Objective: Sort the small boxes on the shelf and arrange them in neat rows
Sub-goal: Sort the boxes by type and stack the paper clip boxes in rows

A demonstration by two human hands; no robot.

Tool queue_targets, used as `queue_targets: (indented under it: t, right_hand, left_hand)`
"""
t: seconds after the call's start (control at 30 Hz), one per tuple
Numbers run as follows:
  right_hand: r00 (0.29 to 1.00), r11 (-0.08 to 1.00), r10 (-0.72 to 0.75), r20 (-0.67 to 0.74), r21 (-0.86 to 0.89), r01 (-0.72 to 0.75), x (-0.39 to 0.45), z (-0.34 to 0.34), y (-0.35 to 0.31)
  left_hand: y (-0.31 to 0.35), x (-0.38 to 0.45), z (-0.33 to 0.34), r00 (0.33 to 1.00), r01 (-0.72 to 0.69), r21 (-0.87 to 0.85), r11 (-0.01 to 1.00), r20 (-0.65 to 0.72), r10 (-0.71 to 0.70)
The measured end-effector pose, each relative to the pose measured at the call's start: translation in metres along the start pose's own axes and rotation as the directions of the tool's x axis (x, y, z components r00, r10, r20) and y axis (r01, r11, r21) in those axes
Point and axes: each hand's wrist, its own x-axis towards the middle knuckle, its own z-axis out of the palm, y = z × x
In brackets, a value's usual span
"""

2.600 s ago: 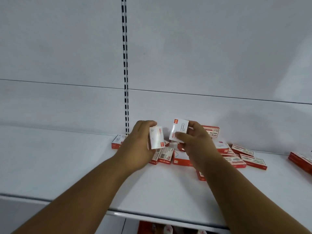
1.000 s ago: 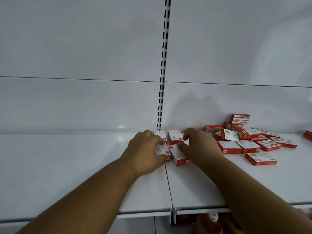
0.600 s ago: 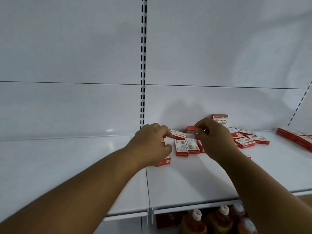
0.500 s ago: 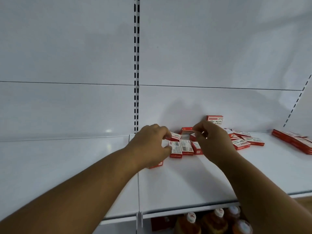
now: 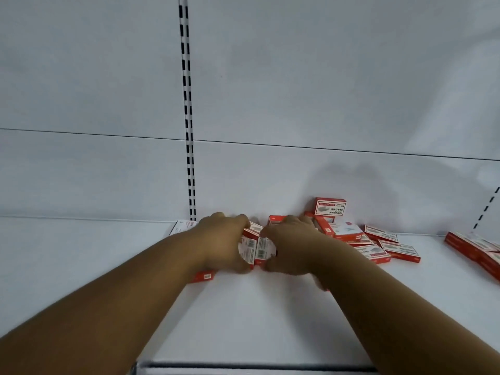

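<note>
Small red-and-white boxes lie on a white shelf (image 5: 243, 320). Two of them, barcode side up (image 5: 256, 249), lie side by side between my hands. My left hand (image 5: 224, 243) curls round them from the left, fingers over their far edge. My right hand (image 5: 293, 249) curls round them from the right. Another box (image 5: 203, 276) pokes out from under my left wrist, and one more (image 5: 183, 226) lies behind that hand by the back wall. Part of the row is hidden under my hands.
A loose pile of boxes (image 5: 373, 243) spreads to the right, with one box (image 5: 330, 207) standing against the back panel. Longer red boxes (image 5: 479, 249) lie at the far right. A slotted upright (image 5: 188, 131) runs up the back wall. The shelf's front edge (image 5: 243, 366) is near me.
My hands have drawn together and now close on the two barcode boxes from both sides. The right hand came down from the pile. The view has shifted a little.
</note>
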Motion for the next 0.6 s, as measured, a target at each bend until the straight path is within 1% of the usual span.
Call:
queue_targets:
  t: [0.03, 0.07, 0.1, 0.13, 0.17, 0.2, 0.23, 0.27, 0.3, 0.33, 0.37, 0.4, 0.43, 0.47, 0.5, 0.6]
  right_hand:
    - [1.000, 1.000, -0.011, -0.014, 0.003, 0.011, 0.001, 0.002, 0.003]
    - [0.998, 0.999, -0.021, -0.058, 0.024, 0.023, 0.003, 0.003, 0.006]
    - [0.994, 0.998, -0.016, -0.106, 0.061, 0.023, 0.003, 0.005, 0.010]
    - [0.989, 0.990, 0.003, -0.149, 0.137, 0.018, 0.002, 0.004, 0.014]
    - [0.984, 0.963, 0.046, -0.174, 0.268, 0.003, 0.000, 0.001, 0.018]
    - [0.975, 0.890, 0.107, -0.194, 0.455, -0.007, -0.002, -0.002, 0.022]
    - [0.963, 0.738, 0.178, -0.200, 0.675, 0.003, -0.006, -0.006, 0.025]
    - [0.954, 0.468, 0.251, -0.164, 0.883, 0.029, -0.009, -0.011, 0.029]
    - [0.955, 0.099, 0.288, -0.072, 0.994, 0.045, -0.012, -0.017, 0.032]
    - [0.969, -0.272, 0.247, 0.024, 0.961, 0.045, -0.017, -0.023, 0.035]
    - [0.985, -0.544, 0.158, 0.066, 0.838, 0.031, -0.024, -0.029, 0.037]
    - [0.996, -0.688, 0.079, 0.052, 0.725, 0.017, -0.030, -0.032, 0.039]
    - [1.000, -0.748, 0.024, 0.014, 0.663, 0.008, -0.037, -0.034, 0.039]
    - [1.000, -0.766, -0.014, -0.025, 0.643, 0.005, -0.044, -0.034, 0.038]
    - [0.998, -0.767, -0.042, -0.053, 0.642, 0.002, -0.051, -0.033, 0.037]
    - [0.996, -0.765, -0.056, -0.072, 0.643, 0.003, -0.074, -0.025, 0.037]
  left_hand:
    - [0.001, -0.001, 0.000, 0.999, 0.010, -0.007, 1.000, -0.041, -0.010]
    - [0.002, -0.002, 0.000, 0.996, 0.017, -0.008, 1.000, -0.086, -0.018]
    - [0.003, -0.004, 0.000, 0.990, 0.022, -0.007, 1.000, -0.138, -0.022]
    - [0.003, -0.006, 0.000, 0.980, 0.025, -0.015, 1.000, -0.198, -0.028]
    - [0.004, -0.009, -0.002, 0.964, 0.035, -0.053, 0.998, -0.261, -0.047]
    - [0.004, -0.011, -0.004, 0.943, 0.052, -0.138, 0.989, -0.318, -0.094]
    - [0.005, -0.015, -0.007, 0.916, 0.060, -0.288, 0.956, -0.364, -0.167]
    - [0.008, -0.017, -0.009, 0.887, 0.054, -0.487, 0.872, -0.378, -0.266]
    - [0.014, -0.021, -0.011, 0.859, 0.012, -0.710, 0.705, -0.353, -0.370]
    - [0.021, -0.024, -0.012, 0.846, -0.056, -0.899, 0.433, -0.273, -0.457]
    - [0.029, -0.028, -0.014, 0.859, -0.119, -0.985, 0.123, -0.165, -0.485]
    - [0.039, -0.033, -0.014, 0.890, -0.148, -0.977, -0.151, -0.065, -0.452]
    - [0.049, -0.038, -0.014, 0.916, -0.150, -0.929, -0.339, -0.002, -0.401]
    - [0.057, -0.043, -0.012, 0.936, -0.137, -0.888, -0.438, 0.029, -0.351]
    - [0.066, -0.047, -0.010, 0.949, -0.130, -0.867, -0.481, 0.032, -0.314]
    - [0.089, -0.052, -0.001, 0.959, -0.136, -0.851, -0.507, 0.015, -0.282]
